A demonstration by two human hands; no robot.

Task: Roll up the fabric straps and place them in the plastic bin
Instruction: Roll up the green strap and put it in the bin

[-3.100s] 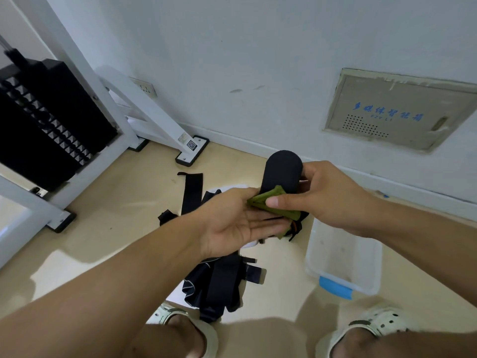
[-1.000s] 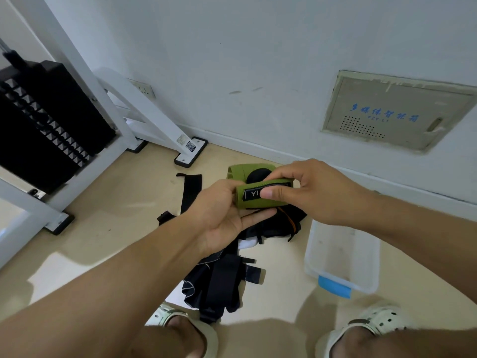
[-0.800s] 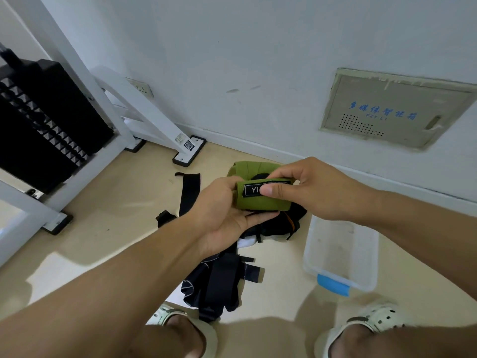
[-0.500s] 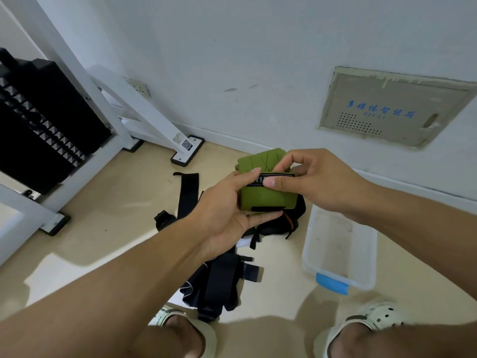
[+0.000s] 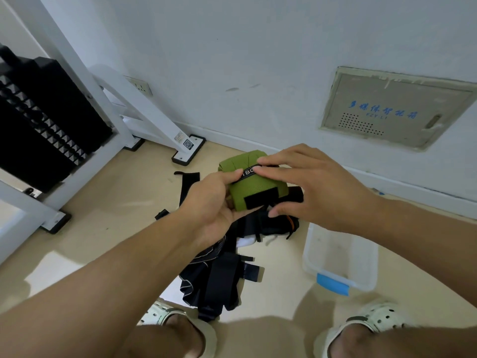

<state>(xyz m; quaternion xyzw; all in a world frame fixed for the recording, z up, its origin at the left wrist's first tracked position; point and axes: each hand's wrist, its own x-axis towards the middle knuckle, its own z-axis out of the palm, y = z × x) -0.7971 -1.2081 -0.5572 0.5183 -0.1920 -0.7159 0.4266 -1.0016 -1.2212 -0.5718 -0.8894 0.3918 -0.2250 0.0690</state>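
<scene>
White wall (image 5: 258, 47), beige floor (image 5: 108, 202), white frame (image 5: 144, 120)

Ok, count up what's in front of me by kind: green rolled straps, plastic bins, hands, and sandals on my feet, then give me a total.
Green rolled strap: 1, held in both hands
Plastic bin: 1, on the floor
Hands: 2, left hand and right hand
Sandals: 2, left sandal and right sandal
Total: 6
The dark straps are too tangled to count.
</scene>
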